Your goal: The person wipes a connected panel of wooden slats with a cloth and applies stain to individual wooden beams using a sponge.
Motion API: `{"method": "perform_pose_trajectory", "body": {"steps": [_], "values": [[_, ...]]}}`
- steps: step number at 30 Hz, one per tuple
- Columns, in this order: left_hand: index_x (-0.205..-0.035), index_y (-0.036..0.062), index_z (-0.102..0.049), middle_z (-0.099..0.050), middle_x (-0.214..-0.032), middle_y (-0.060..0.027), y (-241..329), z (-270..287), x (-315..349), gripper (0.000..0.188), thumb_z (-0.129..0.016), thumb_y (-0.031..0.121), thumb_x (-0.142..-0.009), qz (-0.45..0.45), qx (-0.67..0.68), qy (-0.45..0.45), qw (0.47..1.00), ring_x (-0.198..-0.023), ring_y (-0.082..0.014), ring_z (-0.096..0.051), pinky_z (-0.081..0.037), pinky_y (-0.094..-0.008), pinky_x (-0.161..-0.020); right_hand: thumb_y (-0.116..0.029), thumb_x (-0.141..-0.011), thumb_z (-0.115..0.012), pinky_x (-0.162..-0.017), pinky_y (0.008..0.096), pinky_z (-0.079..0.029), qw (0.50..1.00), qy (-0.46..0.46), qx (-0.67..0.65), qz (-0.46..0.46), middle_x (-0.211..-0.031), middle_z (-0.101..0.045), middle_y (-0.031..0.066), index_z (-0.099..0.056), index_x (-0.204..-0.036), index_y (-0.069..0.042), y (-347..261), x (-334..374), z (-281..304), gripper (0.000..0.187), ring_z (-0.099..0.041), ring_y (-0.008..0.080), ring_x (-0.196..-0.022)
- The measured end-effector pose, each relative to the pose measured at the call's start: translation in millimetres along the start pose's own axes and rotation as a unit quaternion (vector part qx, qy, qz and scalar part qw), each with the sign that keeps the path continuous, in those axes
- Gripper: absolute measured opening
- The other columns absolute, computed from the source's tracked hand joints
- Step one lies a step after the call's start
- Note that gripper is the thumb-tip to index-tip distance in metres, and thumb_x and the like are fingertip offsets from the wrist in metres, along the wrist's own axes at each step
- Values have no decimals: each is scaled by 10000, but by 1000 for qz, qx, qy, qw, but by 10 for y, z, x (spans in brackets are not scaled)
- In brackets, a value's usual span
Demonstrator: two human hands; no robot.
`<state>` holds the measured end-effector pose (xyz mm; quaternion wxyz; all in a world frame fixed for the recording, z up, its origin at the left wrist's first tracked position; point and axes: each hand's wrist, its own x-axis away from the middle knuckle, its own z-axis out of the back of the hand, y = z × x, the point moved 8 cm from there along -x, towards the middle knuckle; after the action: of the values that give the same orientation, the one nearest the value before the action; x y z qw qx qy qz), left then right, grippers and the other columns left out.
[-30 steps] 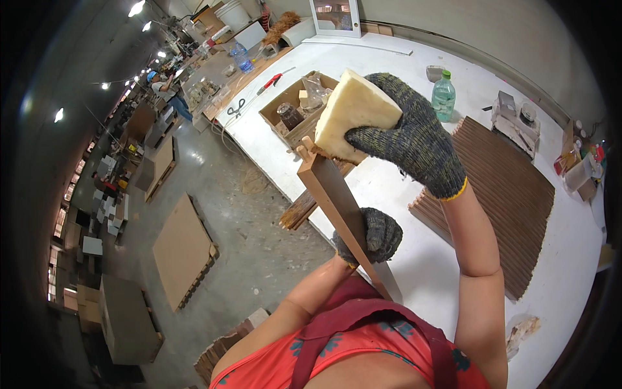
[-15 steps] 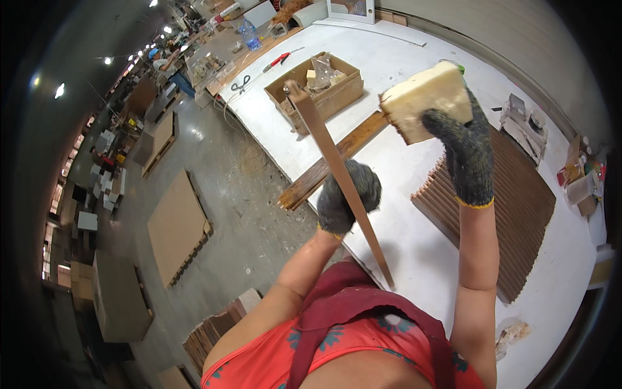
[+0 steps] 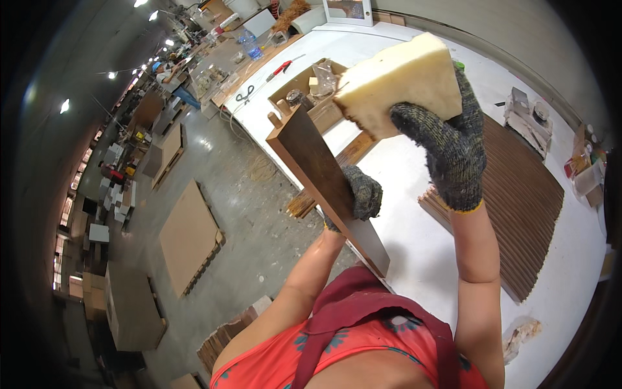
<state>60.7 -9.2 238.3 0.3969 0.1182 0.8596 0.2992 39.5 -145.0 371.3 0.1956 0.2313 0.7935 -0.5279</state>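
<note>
A person in knit grey work gloves stands at a long white table, seen from above. The left hand is closed around the edge of a dark brown wooden plank, flat and smooth-faced with a squared end, held up at a slant just off the table's near edge. The right hand, above and to the right of the left, is clamped with fingers curled over a thick wedge of pale yellow foam sponge, porous and soft-looking, lifted clear of the plank's upper end (the two look apart, though the angle makes this hard to judge).

Right of the right hand, a ribbed mat of thin dark wooden slats lies flat on the table. Beyond the hands sits an open cardboard box holding small items, with red-handled pliers and scissors further off. Left of the left hand, the concrete floor carries flat brown boards.

A likely risk: the plank is gripped by one hand near its middle, so pressure from the sponge at the high end could lever it round and twist it loose. The plank's lower end also hangs close to the person's body.
</note>
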Motion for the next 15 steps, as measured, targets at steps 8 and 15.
{"method": "perform_pose_trajectory", "body": {"steps": [8, 15], "values": [[-506, 59, -487, -440, -427, -93, -164, 222, 197, 602, -404, 481, -928, -31, -3, 430, 902, -377, -209, -420, -373, -288, -392, -275, -645, -812, -798, 376, -509, 910, -34, 321, 261, -983, -620, 175, -539, -1118, 20, -321, 50, -424, 620, -627, 308, -881], [-541, 87, -437, -434, -418, -45, 25, -222, 34, 459, -524, 348, -908, -35, -35, -35, 998, -340, -181, -384, -342, -288, -367, -311, -678, -806, -749, 309, -558, 927, -19, 353, 121, -975, -635, 127, -541, -1152, -6, 189, -219, -17, 622, -639, 197, -895]]}}
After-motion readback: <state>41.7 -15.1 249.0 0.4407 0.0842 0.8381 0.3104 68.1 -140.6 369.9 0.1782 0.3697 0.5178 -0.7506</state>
